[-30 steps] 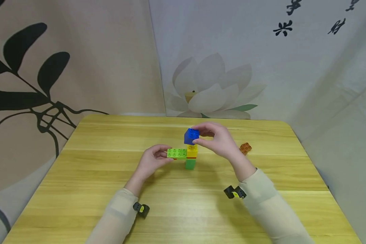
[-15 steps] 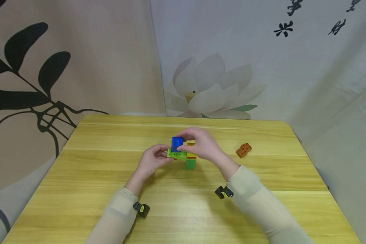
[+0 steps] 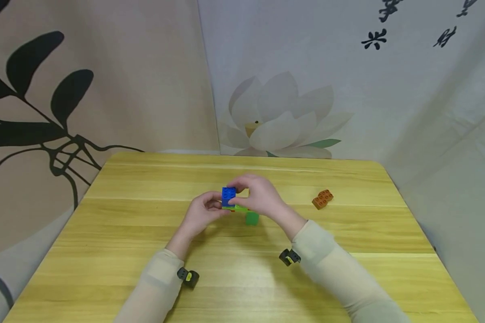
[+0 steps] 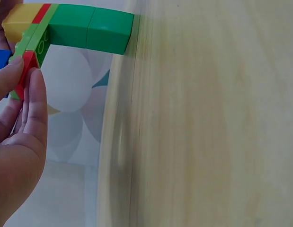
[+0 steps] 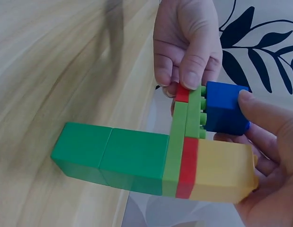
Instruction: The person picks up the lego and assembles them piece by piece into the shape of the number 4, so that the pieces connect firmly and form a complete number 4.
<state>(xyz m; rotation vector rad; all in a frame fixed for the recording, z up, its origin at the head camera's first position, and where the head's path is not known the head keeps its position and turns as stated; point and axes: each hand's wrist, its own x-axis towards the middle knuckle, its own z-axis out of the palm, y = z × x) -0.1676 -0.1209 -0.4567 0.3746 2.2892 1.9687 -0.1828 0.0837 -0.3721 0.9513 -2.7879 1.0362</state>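
Observation:
My right hand [image 3: 260,195] pinches a blue toy building brick [image 5: 226,108] between thumb and fingers. In the right wrist view it is right at the studs of a light green plate [image 5: 194,116]. My left hand [image 3: 204,211] grips the plate's far end, where a small red piece [image 4: 28,71] sits beneath it. The plate belongs to a stacked structure: two green bricks [image 5: 113,156] below, a second light green layer, then another red plate [image 5: 186,168] and a yellow brick [image 5: 224,170] on top. In the head view, my right hand mostly hides the yellow brick.
Two orange-brown bricks [image 3: 322,199] lie on the wooden table [image 3: 234,278], right of the structure. A fabric backdrop [image 3: 165,89] with printed plants hangs behind the table's far edge.
My right hand has carried the blue brick leftward and down, from above the yellow brick onto the outer end of the light green plate. My left hand has kept its grip in place.

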